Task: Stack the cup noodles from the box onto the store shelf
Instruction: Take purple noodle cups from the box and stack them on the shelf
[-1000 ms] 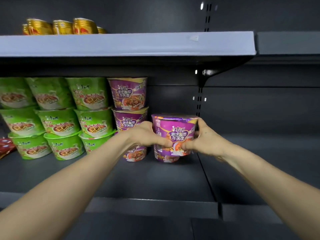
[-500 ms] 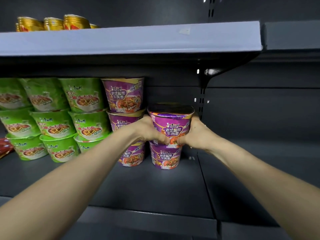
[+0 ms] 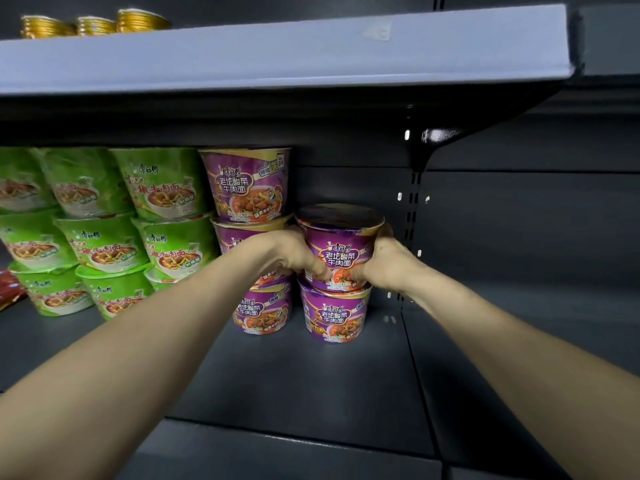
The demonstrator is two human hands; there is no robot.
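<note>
We see first the dark grey store shelf [image 3: 294, 382], whose flat deck fills the lower half of the view. Above it hangs an upper shelf [image 3: 277, 60] with a pale front strip, held at the right by a black bracket [image 3: 436, 140].

On the left part of the deck stands a block of green cup noodles [image 3: 104, 230], three layers high and several cups wide. Just beside this block, to its right, we find a stack of purple cups [image 3: 247, 188], also three high; its middle cup is mostly hidden behind the left wrist.

To the right of that stack stands a shorter pile of two. The lower purple cup [image 3: 334, 313] sits upright on the deck. The cup noodle [image 3: 341, 244] of the task is on top of it, upright, and its base seems to touch the lid below, though the thumbs cover part of this line.

The left hand [image 3: 291, 252] grips this top cup on its left side and the right hand [image 3: 384, 263] grips it on its right side. Both are curled around its wall, and the two thumbs come near each other on the front label.

On the upper shelf, at the far left, we notice some gold containers [image 3: 93, 24]. At the left edge of the deck lies a red packet [image 3: 8, 289], only partly in view.
</note>
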